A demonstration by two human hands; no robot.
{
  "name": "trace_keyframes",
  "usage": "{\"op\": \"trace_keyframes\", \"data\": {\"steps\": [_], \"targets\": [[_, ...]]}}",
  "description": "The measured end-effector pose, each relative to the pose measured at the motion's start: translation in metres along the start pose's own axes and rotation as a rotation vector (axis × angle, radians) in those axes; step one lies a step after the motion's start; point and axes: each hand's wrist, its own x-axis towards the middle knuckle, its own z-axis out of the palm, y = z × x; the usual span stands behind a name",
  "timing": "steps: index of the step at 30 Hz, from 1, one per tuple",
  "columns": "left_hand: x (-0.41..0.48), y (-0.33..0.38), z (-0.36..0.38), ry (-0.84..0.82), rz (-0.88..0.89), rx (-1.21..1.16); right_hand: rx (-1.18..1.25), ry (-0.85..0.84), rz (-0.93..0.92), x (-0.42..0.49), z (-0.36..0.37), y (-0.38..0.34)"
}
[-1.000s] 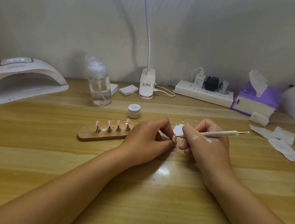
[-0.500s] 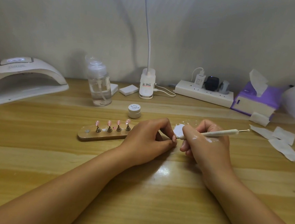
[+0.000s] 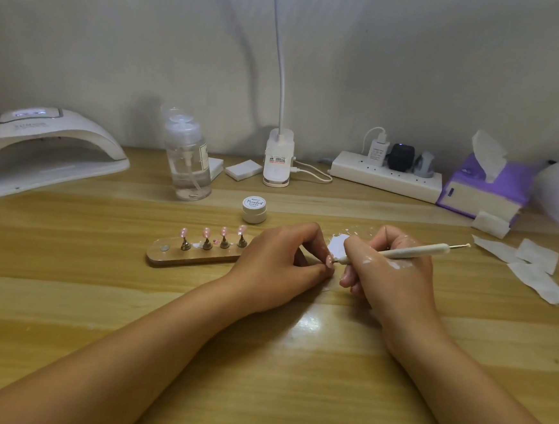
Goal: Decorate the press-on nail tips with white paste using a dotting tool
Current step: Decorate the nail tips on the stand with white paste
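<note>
The left hand (image 3: pixel 281 262) rests on the tabletop (image 3: pixel 130 300) with its fingers (image 3: pixel 313 236) curled in, thumb and forefinger pinched on a small pink nail tip (image 3: pixel 329 261); the right hand (image 3: pixel 390 274) sits just beside it, fingers (image 3: pixel 357 251) clamped round the dotting tool (image 3: pixel 415 251) like a pen; the tool's front point meets the nail tip, and its metal rear end points off to the right. A patch of white paste (image 3: pixel 337 241) lies on the tabletop just behind the two hands; smears of it show on the back of the right hand. Four nail tips (image 3: pixel 206 232) stand upright on pegs in a wooden holder (image 3: pixel 181 257) to the left of the left hand; a small lidded jar (image 3: pixel 254 206) stands behind the holder.

Against the picture from a second ago, both hands keep their places and their holds; the rear end of the dotting tool sits a touch higher; holder, jar and paste lie as they did.

Along the wall stand a white curing lamp (image 3: pixel 42 146) at far left, a clear pump bottle (image 3: pixel 187 157), white pads (image 3: pixel 243 169), a clip lamp (image 3: pixel 277 158), a power strip (image 3: pixel 386 180) and a purple tissue box (image 3: pixel 487 191); loose wipes (image 3: pixel 534 268) lie at right.
</note>
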Motion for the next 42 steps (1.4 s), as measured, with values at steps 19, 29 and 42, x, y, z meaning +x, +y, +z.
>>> {"op": "trace_keyframes", "data": {"steps": [19, 29, 42], "targets": [[0.0004, -0.0003, 0.0005, 0.007, -0.004, -0.01, -0.007, 0.0, -0.002, -0.0015, -0.0002, -0.0019], [0.0003, 0.0004, -0.0001, 0.002, -0.002, -0.005, -0.014, 0.009, 0.003, -0.0005, -0.001, -0.0006], [-0.0005, -0.0009, 0.0003, -0.005, -0.014, -0.04, 0.047, 0.156, -0.082, 0.0031, -0.0044, 0.0025]]}}
